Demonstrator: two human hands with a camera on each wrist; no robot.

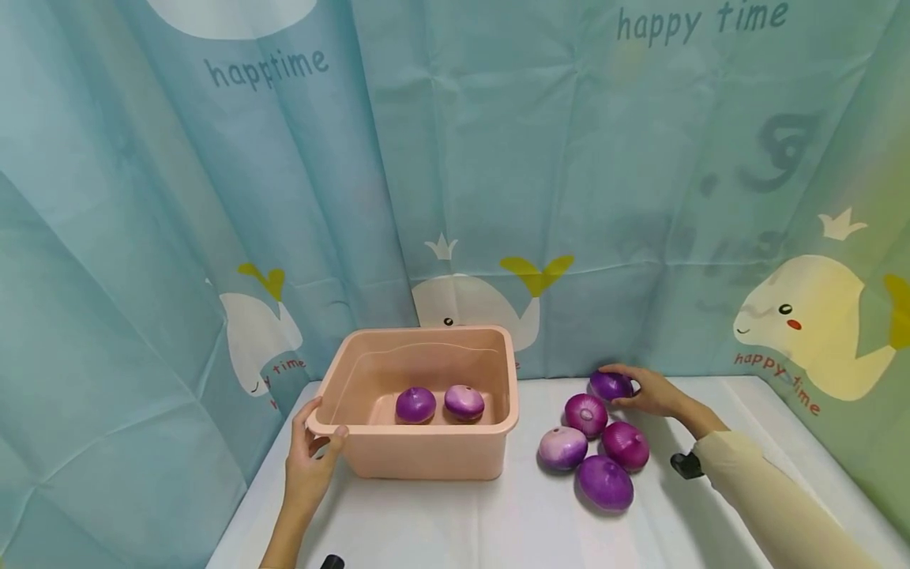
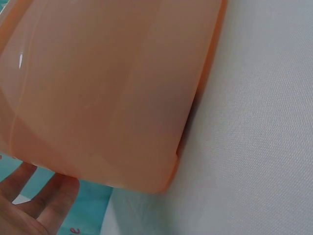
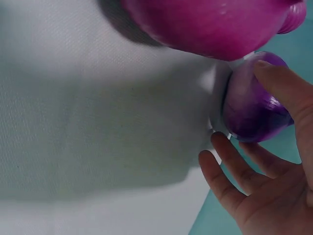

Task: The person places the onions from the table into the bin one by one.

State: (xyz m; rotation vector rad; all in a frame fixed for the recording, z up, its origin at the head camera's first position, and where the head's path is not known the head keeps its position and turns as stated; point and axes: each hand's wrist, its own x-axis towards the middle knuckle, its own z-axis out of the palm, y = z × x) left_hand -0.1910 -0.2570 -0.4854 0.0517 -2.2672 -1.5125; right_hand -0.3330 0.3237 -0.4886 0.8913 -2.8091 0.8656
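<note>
White tablecloth (image 1: 441, 521) before whale-print curtain (image 1: 498, 197), pink tub (image 1: 426, 458), purple onions (image 1: 593, 442).

— What's where on my feed?

— I see the white cloth-covered counter (image 1: 441, 521) carrying the pink rectangular plastic tub (image 1: 426, 454) on its left half, with two purple onions (image 1: 439, 404) side by side inside. My left hand (image 1: 310, 466) sits at the tub's near-left corner.

— And to the right?

— A cluster of four purple onions (image 1: 596, 446) lies right of the tub. Behind them, nearest the whale-printed curtain (image 1: 498, 197), is a fifth purple onion (image 1: 611, 386), with my right hand (image 1: 650, 390) on it.
</note>
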